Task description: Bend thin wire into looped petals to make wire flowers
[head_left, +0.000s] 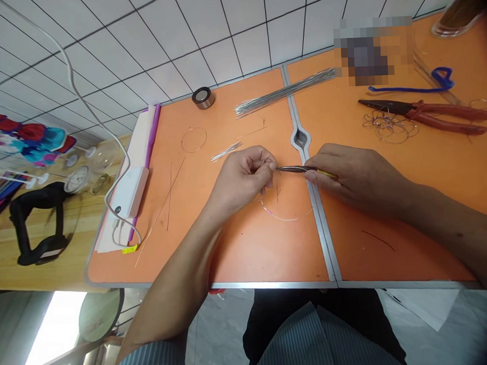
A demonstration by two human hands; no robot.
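Over the middle of an orange folding table (270, 251), my left hand (247, 174) pinches a thin wire (283, 218) that curves down in a loop below the fingers. My right hand (350, 170) is closed around small pliers (295, 169) with dark jaws and a bit of yellow on the handle. The jaws point left, and their tip meets the wire at my left fingertips. Whether the jaws grip the wire is too small to tell. A short bundle of wires (226, 151) lies just beyond my left hand.
A long bundle of metal wires (283, 93) lies at the back, beside a roll of tape (203, 97). Red-handled pliers (426, 112) rest on tangled wire (386, 127) at the right, near a blue strip (412, 89). A white power strip (131, 193) stands at the left.
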